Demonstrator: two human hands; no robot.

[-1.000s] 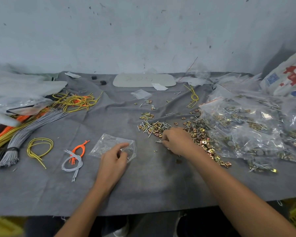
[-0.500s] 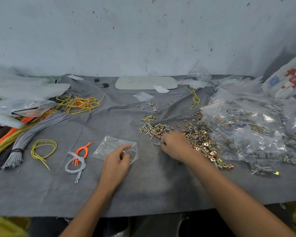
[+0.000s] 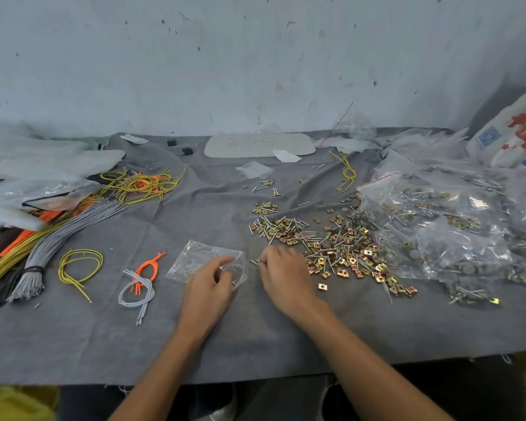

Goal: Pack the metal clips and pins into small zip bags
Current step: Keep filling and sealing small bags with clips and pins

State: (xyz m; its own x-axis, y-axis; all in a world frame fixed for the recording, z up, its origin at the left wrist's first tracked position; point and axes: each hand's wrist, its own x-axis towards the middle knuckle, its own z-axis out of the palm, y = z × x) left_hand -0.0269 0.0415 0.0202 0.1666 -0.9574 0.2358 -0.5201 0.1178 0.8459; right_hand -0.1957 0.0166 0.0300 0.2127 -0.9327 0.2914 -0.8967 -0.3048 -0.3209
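Observation:
A small clear zip bag (image 3: 195,256) lies flat on the grey cloth (image 3: 104,335). My left hand (image 3: 208,288) pinches the bag's right edge between thumb and fingers. My right hand (image 3: 283,278) is just right of the bag, its curled fingers pinching a few metal pins (image 3: 255,261) whose tips stick out toward the bag. A loose pile of brass-coloured metal clips and silver pins (image 3: 334,247) spreads to the right of that hand.
Large clear bags of packed clips and pins (image 3: 444,226) fill the right side. Yellow, orange and grey cord bundles (image 3: 52,235) lie at the left, small cord loops (image 3: 140,284) near the bag. A pale oval plate (image 3: 258,144) sits by the wall (image 3: 255,62).
My right hand has drawn back from the pile toward the bag with pins in its fingers. My left hand keeps its hold on the bag.

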